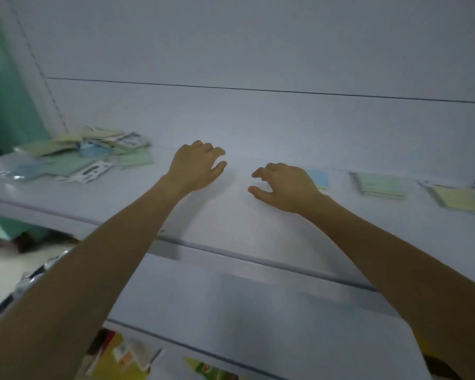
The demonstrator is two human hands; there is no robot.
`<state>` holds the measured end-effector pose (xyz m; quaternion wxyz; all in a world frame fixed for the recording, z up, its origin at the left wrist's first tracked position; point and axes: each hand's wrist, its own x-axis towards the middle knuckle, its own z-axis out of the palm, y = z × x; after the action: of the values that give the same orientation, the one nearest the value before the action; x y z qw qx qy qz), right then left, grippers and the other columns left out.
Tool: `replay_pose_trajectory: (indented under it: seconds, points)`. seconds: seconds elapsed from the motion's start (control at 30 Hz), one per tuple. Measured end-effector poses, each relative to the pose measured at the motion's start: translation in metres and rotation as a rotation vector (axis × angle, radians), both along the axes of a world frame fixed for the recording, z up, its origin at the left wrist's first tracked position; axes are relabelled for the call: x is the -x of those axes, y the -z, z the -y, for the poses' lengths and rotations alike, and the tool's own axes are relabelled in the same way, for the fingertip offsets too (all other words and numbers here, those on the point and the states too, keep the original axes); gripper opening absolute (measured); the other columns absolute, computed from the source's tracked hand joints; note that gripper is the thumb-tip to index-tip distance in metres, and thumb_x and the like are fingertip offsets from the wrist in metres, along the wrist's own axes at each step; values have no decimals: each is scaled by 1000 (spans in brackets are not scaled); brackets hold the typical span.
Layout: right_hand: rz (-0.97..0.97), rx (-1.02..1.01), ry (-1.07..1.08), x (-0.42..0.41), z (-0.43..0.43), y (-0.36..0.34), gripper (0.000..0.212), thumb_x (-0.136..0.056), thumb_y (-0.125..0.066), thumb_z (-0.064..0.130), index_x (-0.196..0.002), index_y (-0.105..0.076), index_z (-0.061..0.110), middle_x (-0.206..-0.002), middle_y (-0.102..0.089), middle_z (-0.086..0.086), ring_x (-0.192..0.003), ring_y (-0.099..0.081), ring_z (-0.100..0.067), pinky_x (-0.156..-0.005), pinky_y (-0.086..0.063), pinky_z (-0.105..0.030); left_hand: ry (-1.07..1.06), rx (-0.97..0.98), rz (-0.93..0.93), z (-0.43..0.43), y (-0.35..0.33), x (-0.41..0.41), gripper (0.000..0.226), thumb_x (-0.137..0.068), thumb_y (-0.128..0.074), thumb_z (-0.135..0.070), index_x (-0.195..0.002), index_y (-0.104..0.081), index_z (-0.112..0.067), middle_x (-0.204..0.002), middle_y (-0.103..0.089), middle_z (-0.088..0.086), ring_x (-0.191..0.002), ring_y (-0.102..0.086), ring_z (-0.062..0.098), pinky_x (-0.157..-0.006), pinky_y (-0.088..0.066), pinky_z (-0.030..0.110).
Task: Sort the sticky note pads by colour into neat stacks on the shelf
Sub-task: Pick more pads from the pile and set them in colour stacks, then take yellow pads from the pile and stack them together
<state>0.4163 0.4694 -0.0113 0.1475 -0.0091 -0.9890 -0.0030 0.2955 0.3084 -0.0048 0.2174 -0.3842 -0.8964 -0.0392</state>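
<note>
Fingers (210, 148) slack above the shelf (231, 215)

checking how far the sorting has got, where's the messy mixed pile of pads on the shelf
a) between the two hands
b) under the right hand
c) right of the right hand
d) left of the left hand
d: the mixed pile lies at the left end of the shelf, beyond the left hand; right of the right hand lie only the separate blue stack, green stack and yellow stack.

text: none legible | pads (74, 157) and lower-shelf packets (126, 357): print too blurred to read
</note>
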Motion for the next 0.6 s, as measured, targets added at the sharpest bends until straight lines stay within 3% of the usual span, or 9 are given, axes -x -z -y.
replay_pose_trajectory:
  seconds: [0.17,0.33,0.6]
  points:
    - [27,-2,-123,71,101,6,45,-94,-38,46,-131,-46,21,-129,-56,-3,-118,-52,-22,-92,-43,-33,-185,34,-29,135,-8,49,50,-93,-29,-43,-127,-53,-15,-128,-59,13,-119,-53,31,-92,-45,41]
    - [3,100,-133,136,198,3,46,-93,-39,47,-132,-44,23,-128,-56,-2,-118,-53,-21,-94,-43,-34,-331,111,-17,251,-17,99,44,-97,-33,-36,-135,-44,-17,-134,-53,13,-119,-51,32,-91,-43,40]
    - [32,163,-71,214,277,-3,47,-93,-41,46,-135,-41,26,-131,-53,-4,-121,-49,-24,-97,-40,-36,-389,100,38,349,-11,171,45,-98,-31,-39,-138,-39,-21,-129,-53,15,-118,-51,34,-90,-44,43]
